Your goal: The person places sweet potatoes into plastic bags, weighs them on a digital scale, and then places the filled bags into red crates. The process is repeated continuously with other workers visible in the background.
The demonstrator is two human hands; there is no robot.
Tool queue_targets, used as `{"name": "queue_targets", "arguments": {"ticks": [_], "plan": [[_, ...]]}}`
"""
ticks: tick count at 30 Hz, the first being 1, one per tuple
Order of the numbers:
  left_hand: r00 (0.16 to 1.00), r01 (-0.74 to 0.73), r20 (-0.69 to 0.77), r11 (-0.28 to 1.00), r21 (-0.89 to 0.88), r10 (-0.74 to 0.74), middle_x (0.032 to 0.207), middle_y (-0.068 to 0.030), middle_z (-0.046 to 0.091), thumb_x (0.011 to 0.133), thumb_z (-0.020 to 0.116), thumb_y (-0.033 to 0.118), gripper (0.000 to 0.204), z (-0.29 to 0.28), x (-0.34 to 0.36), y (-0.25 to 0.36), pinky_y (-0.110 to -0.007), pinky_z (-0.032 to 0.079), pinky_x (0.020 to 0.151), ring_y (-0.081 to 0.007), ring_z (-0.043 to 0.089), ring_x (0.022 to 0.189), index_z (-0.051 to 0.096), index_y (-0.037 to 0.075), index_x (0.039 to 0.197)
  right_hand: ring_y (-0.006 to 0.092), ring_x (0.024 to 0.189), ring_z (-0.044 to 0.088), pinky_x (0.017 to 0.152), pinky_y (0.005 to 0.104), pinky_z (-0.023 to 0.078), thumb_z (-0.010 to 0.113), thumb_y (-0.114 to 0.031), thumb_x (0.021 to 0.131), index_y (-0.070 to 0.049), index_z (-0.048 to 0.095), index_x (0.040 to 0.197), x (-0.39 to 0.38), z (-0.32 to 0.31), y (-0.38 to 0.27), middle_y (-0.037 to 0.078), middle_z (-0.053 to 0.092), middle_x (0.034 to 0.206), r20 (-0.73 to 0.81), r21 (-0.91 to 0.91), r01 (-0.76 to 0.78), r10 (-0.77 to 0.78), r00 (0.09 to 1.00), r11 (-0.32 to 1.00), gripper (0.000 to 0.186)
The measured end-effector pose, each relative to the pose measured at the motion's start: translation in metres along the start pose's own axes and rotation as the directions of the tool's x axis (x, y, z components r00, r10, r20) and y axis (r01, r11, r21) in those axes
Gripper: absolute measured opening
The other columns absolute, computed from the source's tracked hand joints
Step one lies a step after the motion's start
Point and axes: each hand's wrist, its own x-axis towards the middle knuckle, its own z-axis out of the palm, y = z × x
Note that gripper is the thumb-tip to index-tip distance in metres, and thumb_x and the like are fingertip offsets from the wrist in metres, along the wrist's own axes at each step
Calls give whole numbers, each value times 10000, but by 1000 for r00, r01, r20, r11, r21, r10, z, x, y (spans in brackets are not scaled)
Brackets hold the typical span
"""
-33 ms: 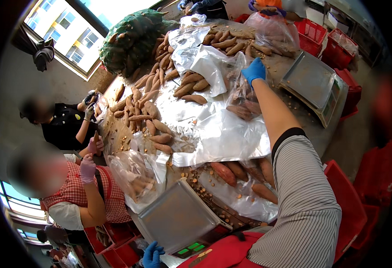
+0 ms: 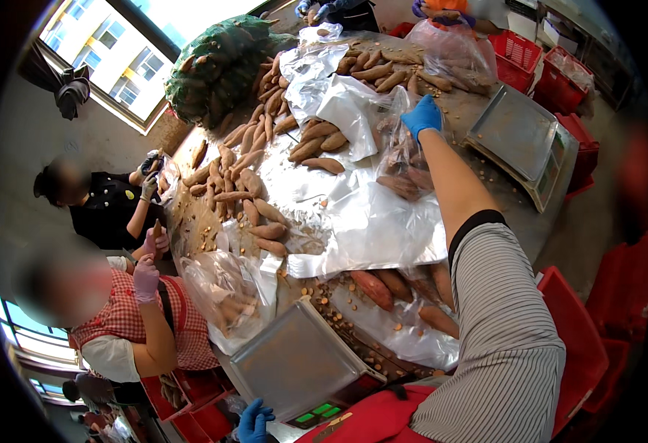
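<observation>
My right hand [image 2: 422, 117], in a blue glove, is closed around the gathered top of a clear plastic bag [image 2: 395, 155] across the table. Reddish-brown sweet potatoes [image 2: 403, 184] show through the lower part of this bag. At the bottom edge my left hand [image 2: 254, 422], also gloved in blue, is partly cut off by the frame. Its fingers are slightly apart, with nothing visible in them, beside a flat-topped scale [image 2: 294, 362] with a lit green display. White plastic sheets [image 2: 386, 225] lie between the scale and the bag.
Piled sweet potatoes [image 2: 235, 177] and a bulging green net sack [image 2: 217, 70] occupy the table's far left. A second scale [image 2: 516, 140] stands at right. Co-workers are at the left and far edges. Red crates [image 2: 514, 59] stand beyond the right edge; another bag [image 2: 228, 288] lies at left.
</observation>
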Motion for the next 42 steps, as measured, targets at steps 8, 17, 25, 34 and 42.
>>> {"name": "queue_targets", "arguments": {"ticks": [8, 17, 25, 34, 42], "plan": [[998, -58, -26, 995, -82, 56, 1001, -103, 614, 922, 447, 58, 274, 34, 22, 26, -276, 485, 765, -163, 597, 860, 539, -17, 1169, 172, 633, 568, 603, 279, 469, 647, -337, 764, -33, 673, 834, 20, 30, -2, 82, 620, 728, 515, 465, -47, -227, 827, 884, 313], [994, -102, 10, 949, -300, 110, 910, -113, 605, 910, 429, 53, 281, 28, 4, -1, -290, 487, 751, -170, 589, 797, 527, -38, 1157, 125, 536, 493, 545, 262, 400, 575, -280, 799, -56, 592, 608, -66, -122, -57, 19, 543, 556, -74, 701, 288, -335, 939, 652, 295], [762, 37, 598, 905, -423, 248, 1213, -155, 489, 899, 502, 253, 596, 67, -15, 34, -376, 408, 944, -248, 509, 1100, 244, 59, 1400, 82, 521, 467, 516, 217, 352, 603, -231, 804, -69, 598, 628, -211, -258, -160, -3, 551, 587, -165, 866, 382, -536, 828, 323, 239], [630, 181, 663, 753, -632, 405, 1349, -108, 353, 845, 596, 345, 803, 66, -58, 48, -362, 384, 979, -223, 402, 1206, 97, 95, 1421, 101, 533, 505, 516, 226, 409, 602, -215, 847, -95, 557, 680, -350, -277, -192, 4, 529, 609, 37, 975, 98, -578, 815, 200, 211], [727, -17, 468, 695, -719, 503, 1175, -52, 519, 811, 611, 261, 560, 28, -22, -41, -300, 421, 903, -142, 495, 1060, 407, 10, 1269, 157, 643, 599, 613, 254, 502, 551, -194, 882, -17, 621, 909, -511, -280, -227, 68, 627, 775, 135, 989, -120, -866, 482, 88, 192]]}}
